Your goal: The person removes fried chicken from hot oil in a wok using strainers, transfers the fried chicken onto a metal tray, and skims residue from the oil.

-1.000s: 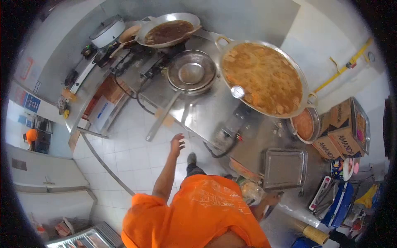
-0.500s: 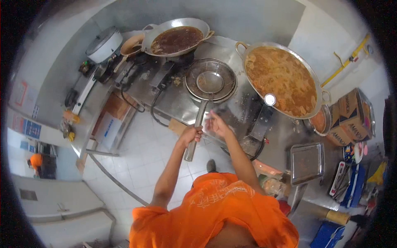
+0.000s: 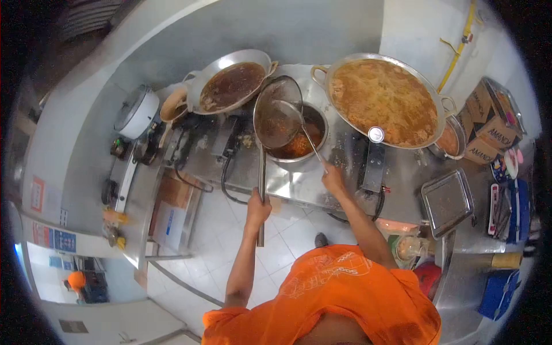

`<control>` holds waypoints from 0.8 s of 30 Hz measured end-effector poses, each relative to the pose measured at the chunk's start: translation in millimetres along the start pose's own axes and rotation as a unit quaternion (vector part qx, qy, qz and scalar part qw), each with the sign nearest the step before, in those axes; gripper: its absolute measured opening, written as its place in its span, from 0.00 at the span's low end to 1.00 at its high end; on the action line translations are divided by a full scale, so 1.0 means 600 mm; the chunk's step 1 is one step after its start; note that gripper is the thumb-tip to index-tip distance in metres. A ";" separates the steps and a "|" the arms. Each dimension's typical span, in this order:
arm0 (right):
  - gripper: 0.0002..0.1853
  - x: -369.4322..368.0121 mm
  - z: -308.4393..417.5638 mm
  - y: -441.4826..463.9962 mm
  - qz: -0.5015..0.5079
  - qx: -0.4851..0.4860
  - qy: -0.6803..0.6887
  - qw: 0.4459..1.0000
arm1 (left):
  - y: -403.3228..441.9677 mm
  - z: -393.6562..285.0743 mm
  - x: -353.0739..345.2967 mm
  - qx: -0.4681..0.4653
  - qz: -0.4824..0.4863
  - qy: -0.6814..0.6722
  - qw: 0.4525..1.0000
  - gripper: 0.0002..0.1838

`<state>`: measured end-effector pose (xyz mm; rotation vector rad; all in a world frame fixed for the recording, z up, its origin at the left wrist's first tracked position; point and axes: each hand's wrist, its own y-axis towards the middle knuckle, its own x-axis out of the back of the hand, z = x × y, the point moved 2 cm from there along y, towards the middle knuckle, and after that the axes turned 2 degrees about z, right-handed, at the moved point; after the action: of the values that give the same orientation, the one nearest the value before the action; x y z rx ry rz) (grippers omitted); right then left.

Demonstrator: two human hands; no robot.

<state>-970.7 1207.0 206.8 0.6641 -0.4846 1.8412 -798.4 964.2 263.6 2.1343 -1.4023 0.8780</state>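
Note:
My left hand is wrapped round the long metal handle of a wide round strainer. The strainer is tilted over the left part of a steel pot, which holds dark liquid with orange bits. My right hand grips the thin handle of a ladle. The ladle's round head overlaps the strainer's mesh; whether the two touch, I cannot tell. Part of the pot's opening is hidden behind the strainer.
A wok of dark oil stands at the back left. To the right is a larger wok of bubbling orange-brown food, with a round dial at its front rim. A metal tray and cardboard boxes are farther right.
The strainer has lifted and tilted left off the pot, uncovering its contents. My right hand, previously free beside the strainer's handle, has moved right and taken hold of the ladle.

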 end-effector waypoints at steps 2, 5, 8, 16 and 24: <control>0.32 -0.030 -0.004 -0.009 -0.007 0.011 0.062 0.998 | -0.006 -0.026 0.005 -0.002 -0.002 0.008 1.000 0.19; 0.28 -0.070 -0.006 -0.009 -0.013 0.030 0.104 0.994 | -0.013 -0.059 0.011 0.035 0.002 0.001 0.999 0.19; 0.28 -0.086 0.016 -0.022 -0.069 0.101 0.151 0.981 | -0.014 -0.023 -0.008 -0.049 -0.041 0.000 0.998 0.16; 0.28 0.105 0.134 -0.105 0.085 -0.022 0.363 0.928 | -0.074 -0.128 0.066 0.194 0.077 -0.396 0.894 0.11; 0.21 0.286 0.130 -0.205 -0.026 0.053 0.305 0.951 | 0.020 -0.277 0.144 0.092 0.078 -0.319 0.940 0.16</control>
<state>-886.1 1324.0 379.2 0.1476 0.0408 1.9120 -829.6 1013.6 442.0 2.6225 -1.8740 0.3775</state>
